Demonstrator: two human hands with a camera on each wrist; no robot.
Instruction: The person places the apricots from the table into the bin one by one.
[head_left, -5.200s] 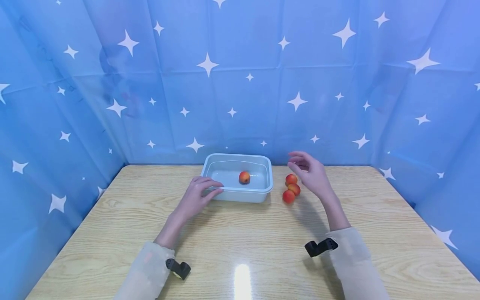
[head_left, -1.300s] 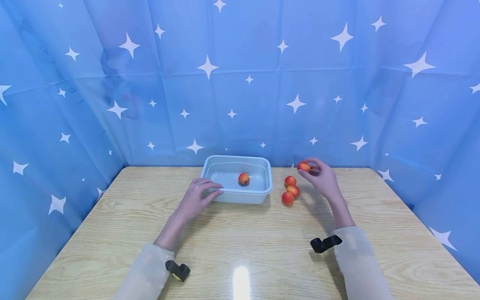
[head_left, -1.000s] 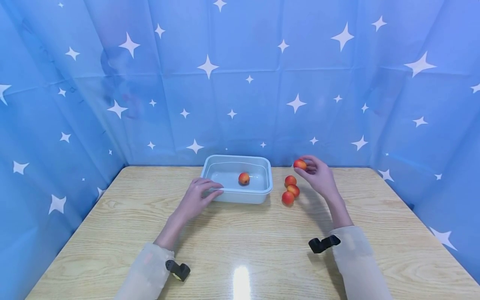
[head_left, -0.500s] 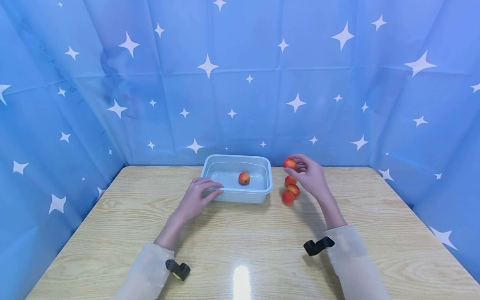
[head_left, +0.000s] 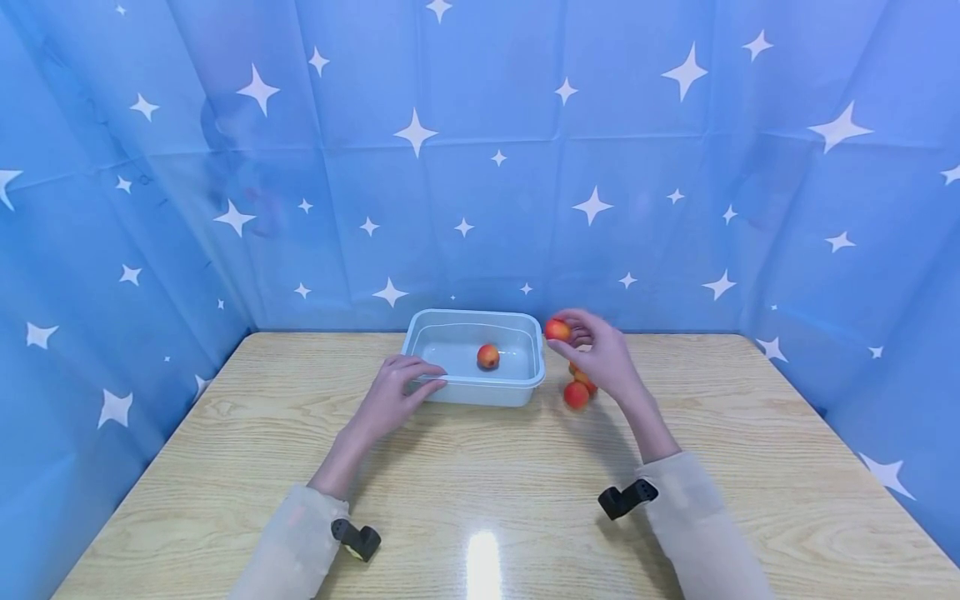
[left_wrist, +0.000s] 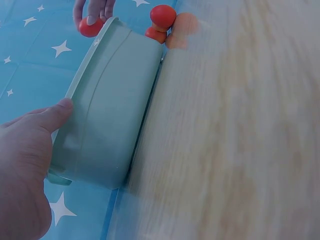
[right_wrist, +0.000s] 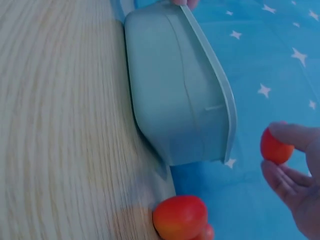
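Observation:
A pale blue plastic container [head_left: 480, 392] stands at the back of the table, one small red-yellow apple [head_left: 488, 357] inside it. My left hand [head_left: 397, 387] grips the container's front-left rim, thumb on the outer wall in the left wrist view. Between the thumb and fingertips of my right hand [head_left: 600, 354], another small apple [head_left: 557, 330] is pinched above the table, right by the container's right rim. The right wrist view shows this held apple [right_wrist: 276, 146] off the rim's end. Below the right hand lie several apples [head_left: 577, 395] in a short row, partly covered by the hand.
The wooden table [head_left: 450, 483] carries a bright light reflection near its front. A blue curtain [head_left: 480, 183] with white stars hangs directly behind the container and along both sides. Black wrist cameras [head_left: 356, 540] sit on both sleeves.
Earlier my right hand hovered empty over the apples; later it held one to their right. It has since carried that apple left to the container's rim. My left hand has stayed put.

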